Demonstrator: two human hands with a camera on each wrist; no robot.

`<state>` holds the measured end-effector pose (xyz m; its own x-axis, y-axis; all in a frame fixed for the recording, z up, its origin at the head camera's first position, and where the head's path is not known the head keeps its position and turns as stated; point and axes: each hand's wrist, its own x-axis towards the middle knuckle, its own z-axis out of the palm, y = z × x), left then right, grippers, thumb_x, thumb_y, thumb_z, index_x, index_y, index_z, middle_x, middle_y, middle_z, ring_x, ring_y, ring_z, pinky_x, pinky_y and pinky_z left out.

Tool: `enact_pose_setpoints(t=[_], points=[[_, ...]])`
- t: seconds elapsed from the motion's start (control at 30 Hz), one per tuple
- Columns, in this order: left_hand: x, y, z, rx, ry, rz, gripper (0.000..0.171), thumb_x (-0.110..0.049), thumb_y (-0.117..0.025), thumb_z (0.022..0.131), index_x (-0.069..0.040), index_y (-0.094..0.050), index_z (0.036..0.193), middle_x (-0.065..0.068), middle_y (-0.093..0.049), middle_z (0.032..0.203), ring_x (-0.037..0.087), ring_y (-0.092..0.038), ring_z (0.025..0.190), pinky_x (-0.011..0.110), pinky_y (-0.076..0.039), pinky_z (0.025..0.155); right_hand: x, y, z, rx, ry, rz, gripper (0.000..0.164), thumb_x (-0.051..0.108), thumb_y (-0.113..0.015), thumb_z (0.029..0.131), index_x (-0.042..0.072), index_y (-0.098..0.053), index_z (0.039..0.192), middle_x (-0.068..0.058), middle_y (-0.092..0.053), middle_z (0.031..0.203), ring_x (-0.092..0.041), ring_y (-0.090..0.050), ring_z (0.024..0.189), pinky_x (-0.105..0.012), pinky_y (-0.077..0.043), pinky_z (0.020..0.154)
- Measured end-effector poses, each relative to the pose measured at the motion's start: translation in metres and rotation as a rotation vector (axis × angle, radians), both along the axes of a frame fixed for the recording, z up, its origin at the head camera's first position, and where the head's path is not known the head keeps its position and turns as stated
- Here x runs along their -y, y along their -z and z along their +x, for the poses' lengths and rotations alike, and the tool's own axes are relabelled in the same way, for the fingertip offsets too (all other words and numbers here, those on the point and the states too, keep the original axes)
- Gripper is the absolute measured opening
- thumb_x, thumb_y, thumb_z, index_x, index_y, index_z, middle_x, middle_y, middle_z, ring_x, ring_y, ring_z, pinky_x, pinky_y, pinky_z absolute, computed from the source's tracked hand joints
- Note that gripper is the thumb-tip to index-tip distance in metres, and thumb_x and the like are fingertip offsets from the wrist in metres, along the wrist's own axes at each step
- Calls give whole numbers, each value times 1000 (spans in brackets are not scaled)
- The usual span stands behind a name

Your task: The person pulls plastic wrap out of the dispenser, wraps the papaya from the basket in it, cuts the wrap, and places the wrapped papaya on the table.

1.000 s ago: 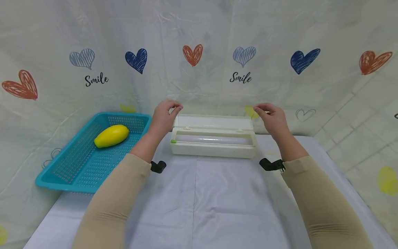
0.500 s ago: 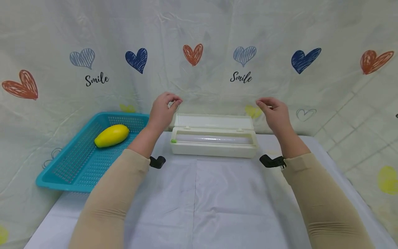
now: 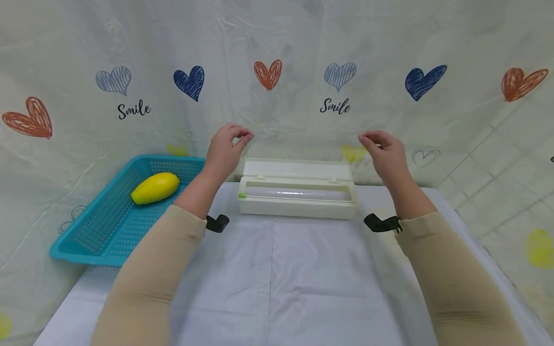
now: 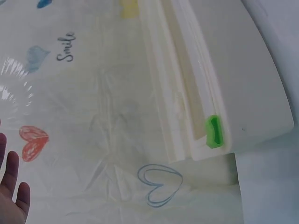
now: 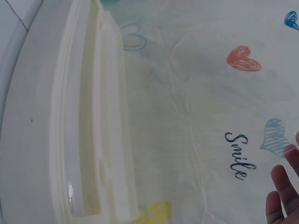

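Both hands are raised behind a white cling film dispenser (image 3: pixel 298 209), about its width apart. My left hand (image 3: pixel 222 150) pinches thumb against fingers above the box's left end; my right hand (image 3: pixel 388 154) does the same beyond its right end. Between them spans nearly invisible cling film (image 4: pixel 13 88), given away by glossy glare in the left wrist view. The dispenser's lid (image 3: pixel 298 168) is tipped back, and a film roll (image 3: pixel 298 193) lies inside. A green slide cutter (image 4: pixel 215 132) sits at the left end of its front rail.
A turquoise perforated basket (image 3: pixel 93 235) stands at the left with a yellow oblong fruit (image 3: pixel 155 188) in it. A white cloth covers the table (image 3: pixel 277 278). Behind hangs a pale curtain (image 3: pixel 294 29) printed with hearts and "Smile".
Both hands have risen a little and drifted slightly farther apart, keeping their pinch. The dispenser, basket and fruit stay where they were.
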<state>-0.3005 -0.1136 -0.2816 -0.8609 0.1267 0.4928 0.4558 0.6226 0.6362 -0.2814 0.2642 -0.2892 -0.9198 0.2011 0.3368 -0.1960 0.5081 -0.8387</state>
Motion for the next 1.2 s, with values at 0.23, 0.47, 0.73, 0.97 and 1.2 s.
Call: enact_pose_setpoints(t=[0.23, 0.47, 0.73, 0.97, 1.2], points=[[7, -2, 20, 13, 58, -11, 22, -29, -58, 101, -16, -71, 113, -3, -61, 114, 17, -53, 110, 33, -47, 95, -4, 1, 20, 7, -55, -4, 40, 48, -60, 95, 15, -68, 117, 2, -65, 116, -11, -53, 106, -28, -42, 88], [14, -3, 45, -5, 124, -46, 20, -23, -59, 101, -12, -73, 110, 1, -64, 115, 21, -53, 113, 39, -44, 99, -7, 1, 46, -22, -110, 91, 38, 42, -57, 99, 10, -66, 118, 3, -66, 113, -8, -55, 107, -23, -45, 91], [16, -7, 57, -42, 118, -81, 19, -21, -59, 101, -12, -73, 111, 3, -68, 113, 23, -54, 112, 41, -43, 100, -8, -2, 61, -47, -111, 119, 38, 41, -56, 100, 10, -66, 119, 3, -67, 111, -8, -55, 108, -25, -44, 92], [15, -15, 57, -74, 119, -66, 20, -20, -60, 100, -10, -72, 112, 3, -69, 112, 23, -55, 110, 39, -43, 99, -5, -10, 62, -100, -112, 96, 35, 35, -56, 101, 7, -65, 118, 8, -68, 107, -9, -57, 107, -21, -46, 93], [16, -21, 59, -85, 120, -37, 20, -21, -60, 100, -10, -73, 112, 2, -69, 110, 20, -55, 108, 38, -43, 98, -3, -18, 66, -118, -110, 73, 31, 33, -57, 101, 9, -66, 118, 8, -67, 108, -6, -57, 108, -27, -45, 99]])
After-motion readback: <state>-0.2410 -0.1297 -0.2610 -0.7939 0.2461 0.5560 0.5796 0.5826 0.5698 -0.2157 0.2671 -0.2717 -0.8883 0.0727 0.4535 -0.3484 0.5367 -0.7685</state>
